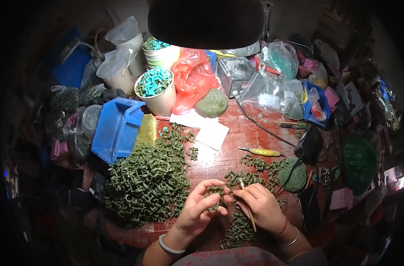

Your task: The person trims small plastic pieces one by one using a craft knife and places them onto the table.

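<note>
Head view: red lettering on the grey garment [230,257] at the bottom edge, curved and too small to read; no other writing legible. Dark rounded shape [206,22] at top centre blocks part of the back of the red table [237,124]. Back left, white bucket [161,104] filled with turquoise pieces [154,81], red plastic bag [191,75] just beside it, round greenish disc [210,104] in front of the bag. Blue bin [115,131] stands tilted on the left, mouth turned sideways, yellow-green block [146,131] next to it. Large heap of dark green pieces [146,186] sits left of the hands, white square [212,135] beyond it. Black cable [268,126] crosses the table at the right; clear bags [279,57] crowd the back right. Yellow-handled tool [264,152] lies beyond the right hand, round green pad [293,175] near it, smaller spread of green pieces [237,230] under and between the hands. Left hand [202,204] is half curled, thumb and fingers pinching a small green piece [215,191] up off the table, its exact shape partly hidden by fingers; white band [170,245] on that wrist. Right hand [262,204], fingers bent together, grips a thin wooden-handled tool [252,218] slantwise, its metal end close to the left fingertips, contact with the piece cannot be told
</note>
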A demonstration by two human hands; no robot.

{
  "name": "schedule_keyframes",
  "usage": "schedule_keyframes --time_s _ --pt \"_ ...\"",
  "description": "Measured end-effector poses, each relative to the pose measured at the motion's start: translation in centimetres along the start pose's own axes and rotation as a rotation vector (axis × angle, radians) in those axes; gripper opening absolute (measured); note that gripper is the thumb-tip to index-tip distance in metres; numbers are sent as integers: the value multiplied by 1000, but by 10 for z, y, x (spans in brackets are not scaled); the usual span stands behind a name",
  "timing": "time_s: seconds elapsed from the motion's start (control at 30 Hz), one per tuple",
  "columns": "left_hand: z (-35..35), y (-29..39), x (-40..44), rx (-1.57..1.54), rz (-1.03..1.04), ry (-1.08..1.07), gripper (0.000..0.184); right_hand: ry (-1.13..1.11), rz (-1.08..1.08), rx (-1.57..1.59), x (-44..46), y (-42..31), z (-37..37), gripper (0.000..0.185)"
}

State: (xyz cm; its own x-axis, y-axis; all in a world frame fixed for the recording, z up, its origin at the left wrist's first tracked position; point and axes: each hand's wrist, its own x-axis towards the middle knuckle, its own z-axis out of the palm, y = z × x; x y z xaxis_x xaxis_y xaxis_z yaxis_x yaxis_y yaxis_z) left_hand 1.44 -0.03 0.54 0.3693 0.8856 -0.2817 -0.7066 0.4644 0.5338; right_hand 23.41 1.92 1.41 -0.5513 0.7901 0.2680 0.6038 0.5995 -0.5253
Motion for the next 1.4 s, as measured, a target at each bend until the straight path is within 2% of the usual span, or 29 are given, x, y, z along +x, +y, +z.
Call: schedule_keyframes --time_s 0.07,0.17,0.23,0.3,0.37,0.43,0.47,0.5,0.57,0.63,0.7,0.93,1.0,1.03,1.07,1.1,1.17,1.2,1.23,1.3,1.33,1.4 --pt "-6 -4 2 -62 43 -39 18 -12 16 23 -1 0 -2 32" --pt "-20 -11 4 -42 18 -5 14 -3 31 76 0 -1 -7 34" --pt "-15 -9 4 -3 -27 49 13 106 110 335 2 -5 -11 35" --pt "4 -6 2 344 -47 153 18 126 107 369 2 -4 -14 36" --pt "10 -3 2 374 -68 114 25 162 88 424 1 -4 -15 38" --pt "9 -4 1 428 -90 -28 32 182 114 433 -1 -4 -14 36" --pt "10 -3 1 516 -90 -47 40 193 189 489 -3 -5 -10 36" --pt "8 -6 1 517 -89 -47 40 204 264 546 -5 -5 -8 36" --pt "7 -14 2 696 60 -114 42 192 268 569 -6 -6 -8 37" --pt "7 -16 1 702 33 -76 42 136 325 579 -6 -10 -9 40" --pt "7 -17 2 777 156 -88 39 128 367 657 -8 -10 -5 41" --pt "0 -19 4 783 192 -84 31 -14 446 899 -10 -4 -5 22" --pt "-6 -21 8 905 401 -115 29 -51 447 922 -10 -6 -7 19" --pt "-2 -19 6 905 401 -115 29 -32 456 982 -10 -8 -8 25" --pt "4 -16 1 673 240 -40 26 -13 464 1041 -9 -8 -8 33" --pt "9 -14 -1 439 80 32 24 -13 464 1040 -11 -8 -8 33" --pt "7 -17 -1 391 109 47 26 238 371 1021 -15 -9 -7 48" --pt "11 -14 -2 383 85 81 27 304 317 1002 -13 -10 -6 39" --pt "14 -11 -2 375 61 117 28 299 315 1002 -12 -11 -7 39" --pt "15 -8 -2 369 53 118 31 279 69 604 -9 -11 -13 26" --pt "11 -9 -2 382 52 84 31 253 13 603 -8 -10 -17 19" --pt "8 -11 -2 394 52 50 32 248 50 682 -10 -13 -17 18"
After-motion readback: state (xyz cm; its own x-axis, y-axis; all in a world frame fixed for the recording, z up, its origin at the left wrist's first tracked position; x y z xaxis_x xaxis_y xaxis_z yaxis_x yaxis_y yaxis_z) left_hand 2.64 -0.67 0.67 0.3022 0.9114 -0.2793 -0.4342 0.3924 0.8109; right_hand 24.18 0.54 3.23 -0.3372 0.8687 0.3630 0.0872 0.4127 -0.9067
